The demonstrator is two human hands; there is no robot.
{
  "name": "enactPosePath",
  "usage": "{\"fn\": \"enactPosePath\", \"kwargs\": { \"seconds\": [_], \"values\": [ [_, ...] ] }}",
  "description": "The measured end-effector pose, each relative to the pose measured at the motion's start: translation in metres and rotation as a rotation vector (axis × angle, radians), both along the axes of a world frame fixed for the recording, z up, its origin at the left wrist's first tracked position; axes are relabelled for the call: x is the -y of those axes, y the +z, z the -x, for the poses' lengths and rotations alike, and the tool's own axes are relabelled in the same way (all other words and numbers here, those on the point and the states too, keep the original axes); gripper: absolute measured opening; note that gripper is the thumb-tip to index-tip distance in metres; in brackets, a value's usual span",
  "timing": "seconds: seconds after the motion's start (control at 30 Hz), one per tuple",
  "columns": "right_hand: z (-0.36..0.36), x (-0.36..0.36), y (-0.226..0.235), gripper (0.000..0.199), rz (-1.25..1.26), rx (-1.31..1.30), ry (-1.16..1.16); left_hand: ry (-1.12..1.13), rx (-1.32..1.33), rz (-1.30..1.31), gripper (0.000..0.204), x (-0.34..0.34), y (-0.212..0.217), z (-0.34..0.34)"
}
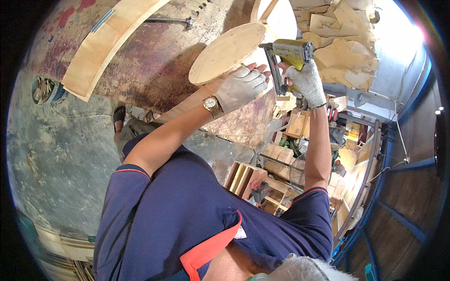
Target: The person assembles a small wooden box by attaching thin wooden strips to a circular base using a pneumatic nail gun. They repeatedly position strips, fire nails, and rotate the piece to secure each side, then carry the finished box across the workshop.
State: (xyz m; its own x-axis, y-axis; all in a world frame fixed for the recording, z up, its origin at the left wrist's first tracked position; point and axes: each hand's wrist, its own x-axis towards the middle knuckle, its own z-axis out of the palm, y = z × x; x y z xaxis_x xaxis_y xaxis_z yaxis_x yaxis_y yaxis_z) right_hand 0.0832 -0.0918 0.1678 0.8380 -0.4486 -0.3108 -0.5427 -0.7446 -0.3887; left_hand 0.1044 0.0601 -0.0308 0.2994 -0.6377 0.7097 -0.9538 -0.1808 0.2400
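Note:
My right hand (305, 84), in a white knit glove, is wrapped around the grip of a yellow-green and black nail gun (291, 50). The tool's nose reaches the right edge of an oval plywood board (227, 52); whether it touches cannot be made out. Gloved as well, with bare fingertips, my left hand (241, 87) lies against the wooden piece just below that oval. Its fingers are stretched out toward the nail gun, slightly apart. A wooden strip (185, 103) runs out from under this hand toward the lower left. A gold wristwatch sits on my left wrist.
The worn, paint-stained worktable (154, 58) carries a curved plywood panel (105, 49) and a dark metal bar tool (169, 20). Thin wooden offcuts (344, 40) are heaped at the upper right. Wooden parts (281, 161) crowd below the table. A bucket of scraps (43, 91) stands left.

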Motion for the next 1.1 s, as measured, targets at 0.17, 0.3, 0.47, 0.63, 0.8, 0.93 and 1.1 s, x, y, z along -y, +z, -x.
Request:
{"fn": "enactPosePath", "kwargs": {
  "seconds": [0.17,0.3,0.47,0.63,0.8,0.93,1.1],
  "values": [
    [0.001,-0.006,0.002,0.038,0.094,0.094,0.185,-0.052,-0.088,0.05,0.038,0.005,0.0,-0.001],
    [0.003,-0.015,0.003,0.037,0.125,0.078,0.199,-0.118,-0.114,-0.005,0.04,0.014,-0.006,-0.001],
    [0.005,-0.02,0.004,0.04,0.198,-0.026,0.148,-0.154,-0.166,0.05,0.038,0.02,-0.012,-0.003],
    [0.004,-0.018,0.002,0.041,0.184,0.055,0.168,-0.121,-0.136,0.157,0.035,0.03,-0.004,-0.005],
    [0.002,-0.015,0.0,0.04,0.151,0.093,0.156,-0.043,-0.156,0.335,0.033,0.035,-0.009,0.005],
    [0.003,-0.011,-0.003,0.043,0.177,0.051,0.132,-0.099,-0.093,0.319,0.032,0.042,-0.021,0.003],
    [0.002,-0.01,-0.004,0.045,0.118,0.025,0.011,-0.129,-0.096,0.354,0.029,0.052,-0.026,-0.001]
  ]
}}
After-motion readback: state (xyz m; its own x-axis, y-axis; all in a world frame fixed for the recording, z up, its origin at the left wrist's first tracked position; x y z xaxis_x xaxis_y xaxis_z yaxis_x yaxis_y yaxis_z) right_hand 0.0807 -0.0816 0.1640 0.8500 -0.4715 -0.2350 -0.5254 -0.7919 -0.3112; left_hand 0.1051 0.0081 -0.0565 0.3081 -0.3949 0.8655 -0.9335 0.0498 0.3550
